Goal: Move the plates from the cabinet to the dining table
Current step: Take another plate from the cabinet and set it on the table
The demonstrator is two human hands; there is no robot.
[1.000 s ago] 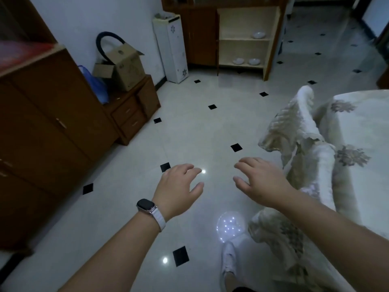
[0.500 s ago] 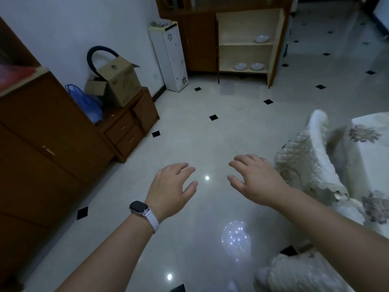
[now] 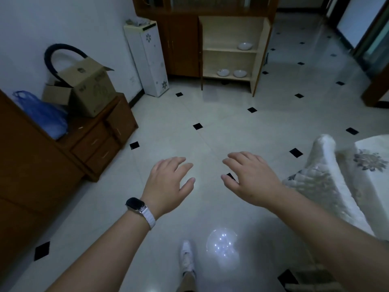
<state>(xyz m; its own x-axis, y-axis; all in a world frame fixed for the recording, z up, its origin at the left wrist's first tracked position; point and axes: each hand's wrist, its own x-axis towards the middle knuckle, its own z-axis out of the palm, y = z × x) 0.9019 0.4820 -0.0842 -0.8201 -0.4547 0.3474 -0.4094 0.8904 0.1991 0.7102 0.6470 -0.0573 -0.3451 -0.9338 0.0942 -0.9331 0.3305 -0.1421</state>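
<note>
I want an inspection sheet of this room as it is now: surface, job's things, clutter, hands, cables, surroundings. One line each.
Surface: pale glossy floor with small black squares.
Job's things: open cabinet holds three white plates: upper plate, lower left plate, lower right plate; dining table at right, cloth-covered.
Clutter: cardboard box and blue bag on a low drawer unit.
Hands: left hand and right hand open, empty, above the floor.
Cables: nothing seen.
Surroundings: white floor unit beside the cabinet; covered chair by the table.

Three plates (image 3: 240, 73) on cabinet shelves (image 3: 223, 50)
</note>
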